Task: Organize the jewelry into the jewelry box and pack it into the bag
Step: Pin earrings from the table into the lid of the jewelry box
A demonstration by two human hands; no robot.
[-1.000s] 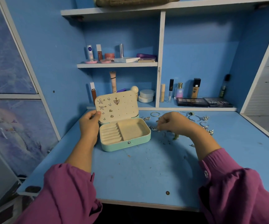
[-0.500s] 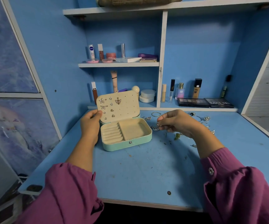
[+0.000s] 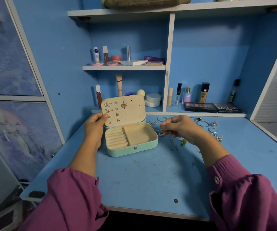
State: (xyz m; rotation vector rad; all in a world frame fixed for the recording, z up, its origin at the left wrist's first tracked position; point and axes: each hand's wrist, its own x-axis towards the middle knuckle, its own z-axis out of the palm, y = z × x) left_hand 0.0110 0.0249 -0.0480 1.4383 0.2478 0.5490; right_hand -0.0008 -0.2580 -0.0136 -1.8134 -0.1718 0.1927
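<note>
A mint-green jewelry box (image 3: 132,148) lies open on the blue desk (image 3: 151,177). Its cream lid (image 3: 131,112) stands up and carries several small earrings, among them flower and butterfly shapes. My left hand (image 3: 95,129) grips the lid's left edge, thumb on its face. Just right of the box, my right hand (image 3: 179,128) pinches a small silver piece (image 3: 163,130) above the desk. More loose jewelry (image 3: 207,125), rings, hoops and studs, lies scattered behind and to the right of that hand. The box's ring rolls and open compartment hold nothing.
Shelves behind the desk hold cosmetics: bottles (image 3: 187,95), eyeshadow palettes (image 3: 212,107), round white jars (image 3: 153,100), lip products (image 3: 105,55). A brownish bag (image 3: 144,2) sits on the top shelf. A white divider post (image 3: 168,64) rises behind the box. Desk edges run left and front.
My right hand has lifted from the scattered pieces and moved left toward the box with a small silver piece pinched in it. My left hand keeps hold of the lid.
</note>
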